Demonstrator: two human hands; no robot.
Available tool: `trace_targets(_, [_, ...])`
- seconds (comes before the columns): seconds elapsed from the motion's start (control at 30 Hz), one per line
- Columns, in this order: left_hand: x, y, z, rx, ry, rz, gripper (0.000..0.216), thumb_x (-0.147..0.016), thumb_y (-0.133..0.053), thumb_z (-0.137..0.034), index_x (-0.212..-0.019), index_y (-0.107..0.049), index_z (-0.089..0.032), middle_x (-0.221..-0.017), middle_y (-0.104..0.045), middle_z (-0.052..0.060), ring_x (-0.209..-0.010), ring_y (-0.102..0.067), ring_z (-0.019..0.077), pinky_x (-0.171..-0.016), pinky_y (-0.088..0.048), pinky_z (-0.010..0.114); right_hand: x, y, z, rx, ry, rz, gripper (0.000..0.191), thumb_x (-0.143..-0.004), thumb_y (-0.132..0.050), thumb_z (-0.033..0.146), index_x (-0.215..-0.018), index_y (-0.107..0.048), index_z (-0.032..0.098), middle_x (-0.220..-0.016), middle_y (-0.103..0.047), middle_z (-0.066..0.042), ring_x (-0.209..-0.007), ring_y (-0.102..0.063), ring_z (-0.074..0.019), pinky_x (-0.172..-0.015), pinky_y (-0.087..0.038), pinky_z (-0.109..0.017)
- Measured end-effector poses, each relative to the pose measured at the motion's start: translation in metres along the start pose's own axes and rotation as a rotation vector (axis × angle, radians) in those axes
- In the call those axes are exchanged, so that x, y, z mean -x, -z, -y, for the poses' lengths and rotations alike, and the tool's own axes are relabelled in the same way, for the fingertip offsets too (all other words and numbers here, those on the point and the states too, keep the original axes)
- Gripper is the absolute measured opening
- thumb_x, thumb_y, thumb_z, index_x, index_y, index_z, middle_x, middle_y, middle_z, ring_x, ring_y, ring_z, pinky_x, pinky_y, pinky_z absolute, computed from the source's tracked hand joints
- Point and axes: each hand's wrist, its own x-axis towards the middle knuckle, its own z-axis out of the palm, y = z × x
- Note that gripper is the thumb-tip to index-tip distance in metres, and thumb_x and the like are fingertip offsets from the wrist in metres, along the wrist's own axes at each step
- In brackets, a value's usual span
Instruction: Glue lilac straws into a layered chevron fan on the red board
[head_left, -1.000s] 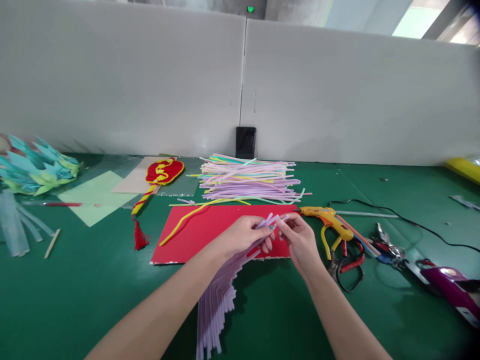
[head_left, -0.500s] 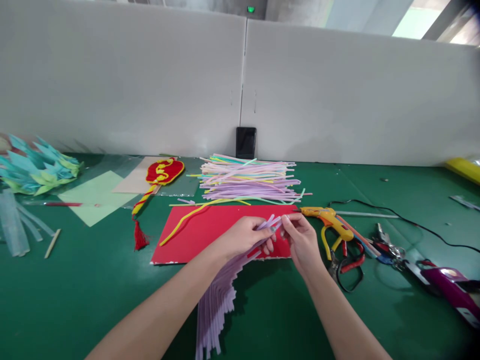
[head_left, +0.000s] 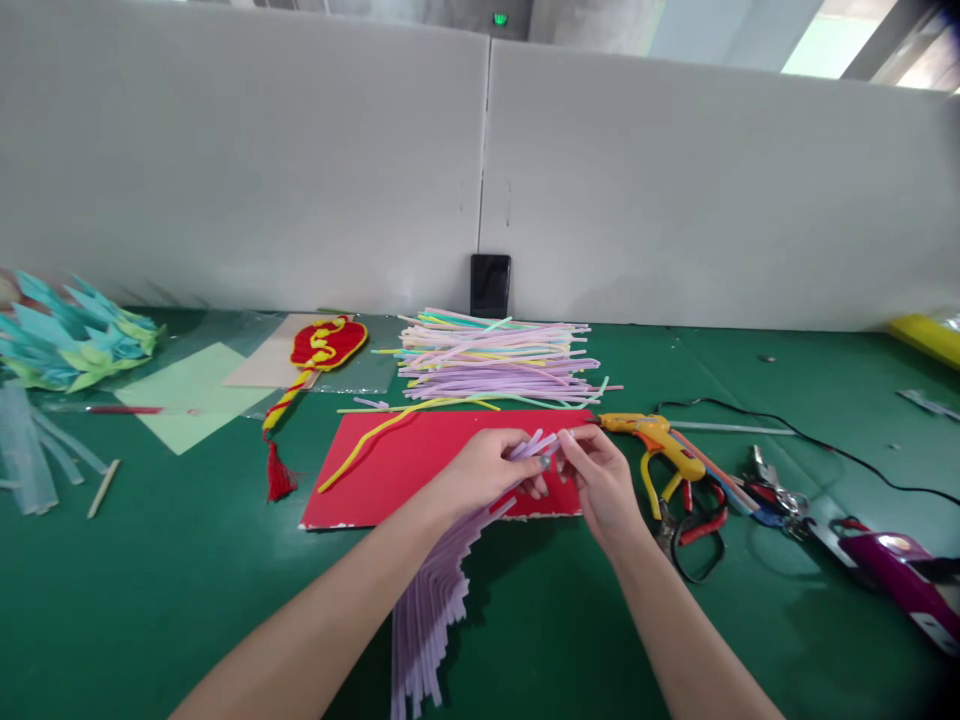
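My left hand (head_left: 504, 468) is closed around one end of a lilac piece of joined pipe cleaners (head_left: 429, 618), which hangs below my wrist in a stepped fringe. My right hand (head_left: 597, 474) pinches the tip of a lilac strand at the same end, thumb against forefinger. Both hands are close together above a red board (head_left: 420, 450). A bent yellow pipe cleaner (head_left: 367, 440) lies across the board's left part. Behind the board is a pile of pipe cleaners (head_left: 495, 360) in lilac, pink, yellow and mint. My fingers partly hide the strand ends.
Right of the board lie an orange glue gun (head_left: 660, 440), pliers (head_left: 694, 525), keys (head_left: 784, 500) and a purple tool (head_left: 892, 570). A phone (head_left: 490, 286) leans on the partition. To the left are a red fan ornament (head_left: 328, 344), paper sheets (head_left: 191, 395) and a teal-green craft piece (head_left: 75, 335).
Both hands keep their hold on the lilac piece, with only slight finger movement. The whole view has shifted very slightly.
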Motion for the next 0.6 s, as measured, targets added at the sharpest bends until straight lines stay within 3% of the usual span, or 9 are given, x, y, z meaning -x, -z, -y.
trace_targets(0.6, [-0.0012, 0.0013, 0.0065, -0.065, -0.053, -0.003, 0.01, -0.079, -0.056, -0.022, -0.072, -0.058, -0.015, -0.063, -0.066, 0.003, -0.064, -0.063, 0.0159, -0.066, -0.047, 0.025, 0.0013, -0.0011, 0.0011, 0.032, 0.005, 0.032, 0.023, -0.066, -0.076, 0.036, -0.069, -0.061, 0.019, -0.051, -0.056, 0.004, -0.047, -0.048, -0.0085, -0.046, -0.039, -0.022])
